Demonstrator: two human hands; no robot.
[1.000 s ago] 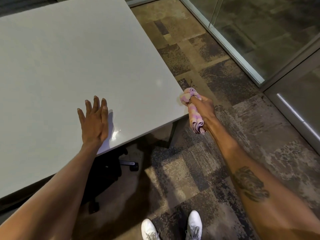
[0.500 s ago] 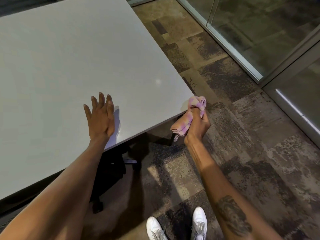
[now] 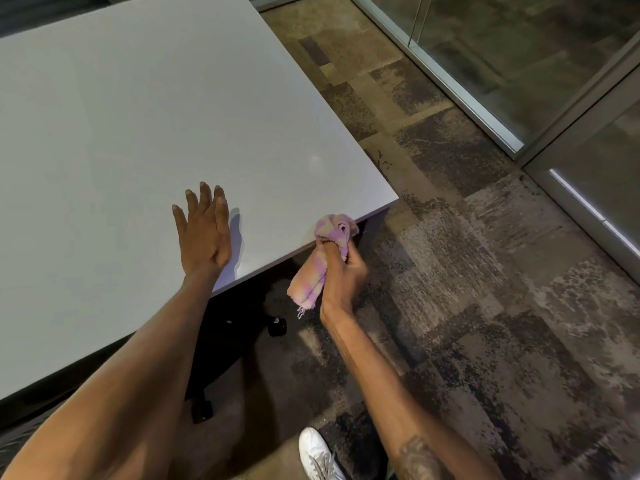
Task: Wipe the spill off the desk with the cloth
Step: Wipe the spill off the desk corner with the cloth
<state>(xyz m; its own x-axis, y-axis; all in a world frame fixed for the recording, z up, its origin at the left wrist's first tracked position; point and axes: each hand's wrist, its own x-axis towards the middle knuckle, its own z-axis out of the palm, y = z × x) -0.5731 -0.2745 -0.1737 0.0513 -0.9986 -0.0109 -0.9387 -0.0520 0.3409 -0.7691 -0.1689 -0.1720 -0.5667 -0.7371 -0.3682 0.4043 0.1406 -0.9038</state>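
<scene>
Since half a second ago the right hand (image 3: 341,271) has slid left along the near edge of the desk (image 3: 138,116), away from the right corner, carrying the cloth (image 3: 317,261) with it, while the left hand (image 3: 204,233) has kept its place on the top. That desk, pale grey and plain, fills the left and far part of the view, its near edge running down to the left from the right corner. Right of it and nearer lies a patchy brown and grey carpet (image 3: 485,306), and a glass wall (image 3: 519,57) with a metal frame crosses the far right. Under the desk, in shadow, sits a dark wheeled chair base (image 3: 277,326). Both forearms reach in from the near side, the right one bearing a tattoo (image 3: 417,455) near the bottom. One white shoe (image 3: 317,455) shows on the carpet at the near edge. On the desk the left hand lies flat, palm down, fingers spread apart and holding nothing, close to the near edge. Fingers of the right hand are curled tight around the pink and purple cloth, which is bunched into a roll; its upper end touches the desk's near edge and its lower end hangs below the top, a few threads dangling. No spill can be made out on the surface.
</scene>
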